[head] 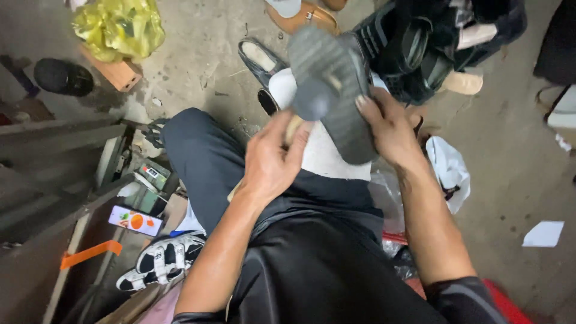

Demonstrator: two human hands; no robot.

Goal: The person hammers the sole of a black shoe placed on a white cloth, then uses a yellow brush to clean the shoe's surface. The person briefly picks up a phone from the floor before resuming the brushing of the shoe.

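Note:
A dark grey shoe (339,84) is held sole-up over my lap, its ridged sole facing me. My right hand (387,129) grips its right edge, fingers curled over the side. My left hand (270,162) is closed around a light wooden handle (293,129) of a tool whose dark rounded head (312,99) lies blurred against the sole near the heel. A white cloth (330,159) lies across my knee beneath the shoe.
A heap of dark shoes and sandals (432,42) lies on the concrete floor ahead. A black flat shoe (259,60), a tan shoe (303,18), a yellow bag (119,27), a brick (114,72). Wooden workbench (54,180) at left; white sandal (162,261); plastic bag (450,171).

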